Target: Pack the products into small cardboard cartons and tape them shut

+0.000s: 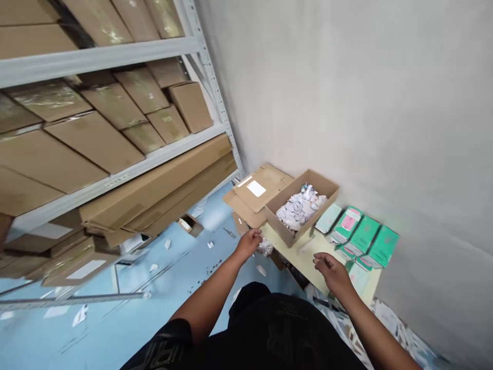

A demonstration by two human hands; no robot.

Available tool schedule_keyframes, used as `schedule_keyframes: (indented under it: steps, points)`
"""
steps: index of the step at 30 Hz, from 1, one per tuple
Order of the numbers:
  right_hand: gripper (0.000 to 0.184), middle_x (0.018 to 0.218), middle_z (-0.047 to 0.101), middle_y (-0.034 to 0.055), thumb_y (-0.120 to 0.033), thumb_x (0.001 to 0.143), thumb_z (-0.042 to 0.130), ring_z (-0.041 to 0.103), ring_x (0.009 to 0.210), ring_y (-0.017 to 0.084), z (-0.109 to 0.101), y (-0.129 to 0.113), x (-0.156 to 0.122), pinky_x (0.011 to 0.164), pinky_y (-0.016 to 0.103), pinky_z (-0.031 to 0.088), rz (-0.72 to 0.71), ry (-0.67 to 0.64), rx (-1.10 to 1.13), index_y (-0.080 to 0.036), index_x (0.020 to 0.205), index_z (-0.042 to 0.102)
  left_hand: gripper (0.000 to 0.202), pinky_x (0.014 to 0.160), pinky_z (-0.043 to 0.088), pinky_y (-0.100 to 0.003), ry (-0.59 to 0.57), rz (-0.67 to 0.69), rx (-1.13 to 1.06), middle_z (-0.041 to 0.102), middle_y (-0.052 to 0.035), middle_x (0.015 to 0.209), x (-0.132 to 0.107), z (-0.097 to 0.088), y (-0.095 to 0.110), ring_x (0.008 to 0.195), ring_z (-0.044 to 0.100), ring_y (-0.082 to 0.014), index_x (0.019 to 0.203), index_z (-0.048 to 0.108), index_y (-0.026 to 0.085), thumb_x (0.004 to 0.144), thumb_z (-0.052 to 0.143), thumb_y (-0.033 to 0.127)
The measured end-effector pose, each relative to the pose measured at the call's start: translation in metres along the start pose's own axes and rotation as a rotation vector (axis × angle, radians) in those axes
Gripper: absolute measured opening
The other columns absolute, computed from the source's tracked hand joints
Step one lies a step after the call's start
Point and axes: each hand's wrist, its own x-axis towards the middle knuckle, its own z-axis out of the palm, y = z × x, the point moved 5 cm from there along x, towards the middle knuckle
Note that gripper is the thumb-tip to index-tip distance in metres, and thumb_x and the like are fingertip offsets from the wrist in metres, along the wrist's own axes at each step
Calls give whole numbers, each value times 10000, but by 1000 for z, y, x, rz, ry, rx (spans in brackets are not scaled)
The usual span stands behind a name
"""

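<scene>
My left hand (249, 241) is curled closed at the near left corner of a small pale table (308, 257), right beside a clear plastic packet (265, 246); whether it grips the packet is hidden. My right hand (331, 270) hovers over the table's front edge with fingers loosely bent and apart, holding nothing. Just beyond both hands stands an open cardboard box (304, 205) filled with several small white packets (298, 208).
Green and pink-labelled small boxes (364, 236) line the table's right end by the grey wall. Flattened cartons (258, 192) lie behind the open box. A metal rack (115, 174) stacked with cardboard boxes fills the left. Paper scraps litter the blue floor (115, 318).
</scene>
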Motion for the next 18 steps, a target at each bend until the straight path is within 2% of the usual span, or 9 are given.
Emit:
schedule_keyframes:
  steps: [3, 8, 13, 18]
  points:
    - [405, 879, 734, 54, -560, 829, 676, 671, 841, 253, 14, -37, 28, 786, 366, 514, -64, -86, -24, -214, 1031, 735, 335, 656, 527, -248, 85, -171, -226, 706, -49, 891, 23, -20, -7, 772, 677, -162, 1004, 665, 155, 738, 783, 321]
    - [390, 941, 763, 63, -551, 821, 691, 684, 895, 267, 44, -78, 64, 789, 357, 522, -112, -136, -29, -221, 1022, 747, 382, 652, 542, -244, 199, -238, -306, 691, -57, 912, 87, -55, -12, 734, 659, -140, 1055, 627, 160, 752, 791, 325]
    - [411, 950, 778, 75, -562, 804, 700, 697, 897, 282, 73, -98, 98, 780, 366, 535, -81, -44, -44, -214, 1017, 758, 437, 646, 547, -250, 244, -324, -323, 659, -38, 843, 176, -77, -22, 730, 652, -153, 1088, 601, 172, 734, 811, 315]
    - [420, 990, 778, 75, -582, 801, 695, 697, 963, 295, 98, -120, 124, 868, 389, 527, -25, 89, -93, -222, 1007, 763, 374, 572, 521, -257, 192, -384, -339, 624, -16, 704, 254, -85, -28, 599, 625, -153, 955, 619, 158, 710, 823, 354]
